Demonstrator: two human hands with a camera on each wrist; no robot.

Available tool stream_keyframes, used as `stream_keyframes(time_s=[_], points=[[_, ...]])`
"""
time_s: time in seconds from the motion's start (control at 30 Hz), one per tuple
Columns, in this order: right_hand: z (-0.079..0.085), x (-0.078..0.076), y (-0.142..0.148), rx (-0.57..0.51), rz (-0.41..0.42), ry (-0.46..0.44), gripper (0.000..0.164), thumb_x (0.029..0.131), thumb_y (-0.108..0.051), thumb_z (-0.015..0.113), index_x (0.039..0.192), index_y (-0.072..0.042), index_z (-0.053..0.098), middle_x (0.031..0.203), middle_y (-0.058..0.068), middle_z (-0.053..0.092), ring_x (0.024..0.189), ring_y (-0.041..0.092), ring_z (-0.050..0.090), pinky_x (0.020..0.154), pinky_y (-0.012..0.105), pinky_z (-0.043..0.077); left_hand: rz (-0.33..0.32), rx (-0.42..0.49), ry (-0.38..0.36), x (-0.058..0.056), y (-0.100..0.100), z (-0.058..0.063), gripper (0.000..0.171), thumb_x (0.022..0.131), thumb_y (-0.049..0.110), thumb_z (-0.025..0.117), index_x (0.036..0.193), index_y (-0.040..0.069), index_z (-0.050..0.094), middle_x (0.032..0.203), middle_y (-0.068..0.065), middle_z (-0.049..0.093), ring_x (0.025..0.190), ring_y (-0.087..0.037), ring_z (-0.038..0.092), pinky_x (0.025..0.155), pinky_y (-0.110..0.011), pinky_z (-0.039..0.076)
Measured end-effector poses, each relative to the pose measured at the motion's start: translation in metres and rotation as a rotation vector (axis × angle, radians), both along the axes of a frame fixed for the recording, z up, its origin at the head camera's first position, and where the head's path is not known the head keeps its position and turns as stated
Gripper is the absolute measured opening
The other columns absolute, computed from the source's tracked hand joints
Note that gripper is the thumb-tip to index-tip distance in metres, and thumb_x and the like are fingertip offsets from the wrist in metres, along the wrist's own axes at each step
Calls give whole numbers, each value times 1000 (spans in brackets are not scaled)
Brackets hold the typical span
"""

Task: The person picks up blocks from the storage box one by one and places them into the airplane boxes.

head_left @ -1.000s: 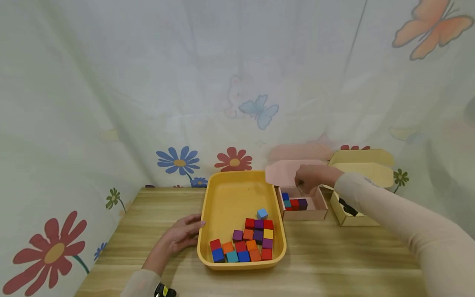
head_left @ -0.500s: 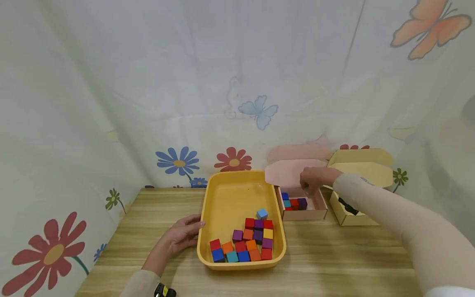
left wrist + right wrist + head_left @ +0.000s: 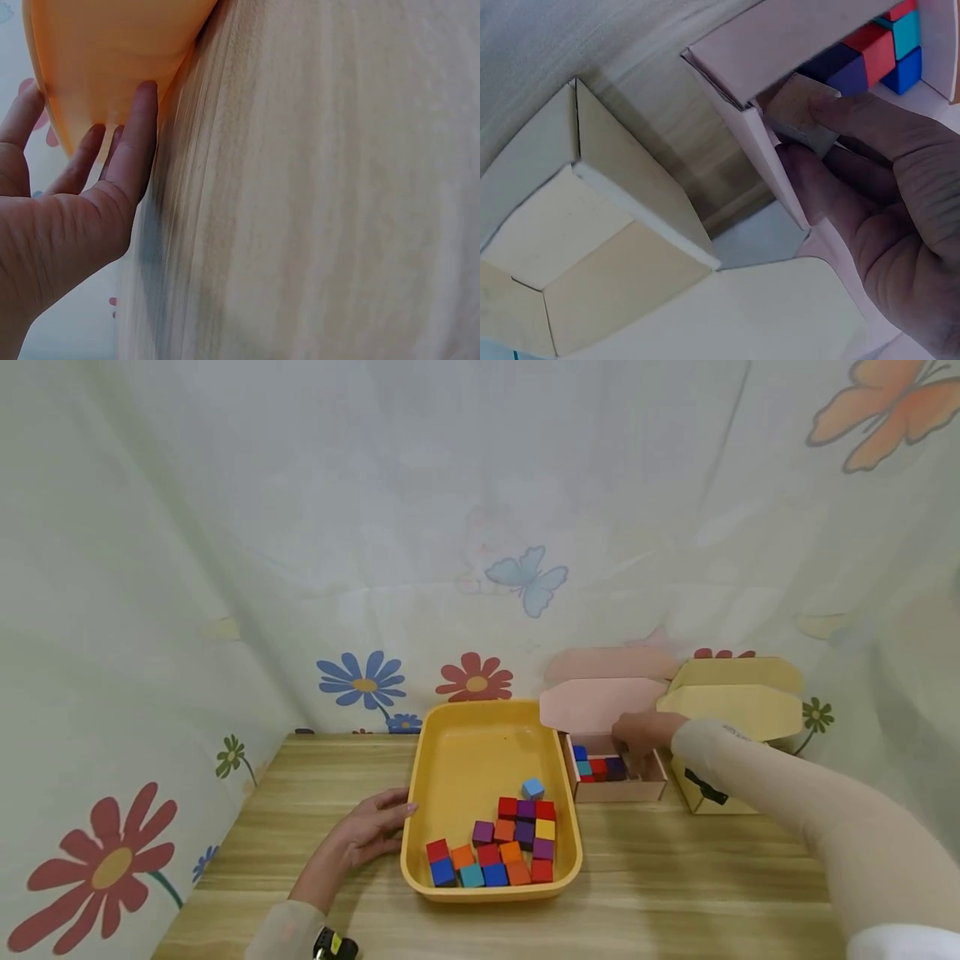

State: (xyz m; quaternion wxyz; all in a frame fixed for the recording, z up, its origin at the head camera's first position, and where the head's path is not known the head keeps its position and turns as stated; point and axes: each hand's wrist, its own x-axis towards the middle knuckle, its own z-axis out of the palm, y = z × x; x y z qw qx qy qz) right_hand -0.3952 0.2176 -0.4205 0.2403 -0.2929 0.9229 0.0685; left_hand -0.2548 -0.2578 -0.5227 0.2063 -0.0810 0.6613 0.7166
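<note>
My right hand (image 3: 637,732) reaches into the pink cardboard box (image 3: 618,792), whose lid stands raised. In the right wrist view, thumb and fingers pinch a plain wood-coloured cube (image 3: 799,105) close to the box's end wall. Beside it sit a dark purple cube (image 3: 841,69), a red cube (image 3: 871,51), a blue cube (image 3: 904,71) and a teal cube (image 3: 904,31). My left hand (image 3: 367,831) rests its extended fingers against the left side of the yellow tray (image 3: 450,718). Several coloured cubes lie in the tray's near half, with a light blue cube (image 3: 532,789) apart from them.
To the right of the pink box stands a pale yellow cardboard box (image 3: 723,804), lid up, partly behind my right forearm. Both boxes and the tray stand on a wood-grain table (image 3: 675,877). A printed curtain (image 3: 375,527) hangs behind.
My right hand has moved a little right and lower, deeper into the pink box. The left hand has stayed at the tray's side. The head view has shifted slightly.
</note>
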Motion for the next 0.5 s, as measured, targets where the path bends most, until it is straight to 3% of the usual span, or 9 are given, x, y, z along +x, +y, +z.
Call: stream_keyframes(time_s=[0.2, 0.5], points=[[-6, 7, -3, -8, -47, -11, 28, 80, -19, 89, 98, -8, 70, 85, -1, 65, 78, 16, 58, 75, 32, 54, -5, 10, -2, -1, -1, 1, 67, 99, 24, 69, 155, 7, 37, 143, -21, 54, 117, -30, 63, 95, -52, 55], [-21, 3, 3, -51, 8, 25, 27, 81, -18, 88, 98, -6, 70, 85, -1, 65, 75, 14, 56, 72, 31, 54, -14, 20, 2, 1, -1, 1, 68, 100, 23, 68, 156, 6, 35, 144, -21, 53, 117, -28, 63, 96, -51, 55]])
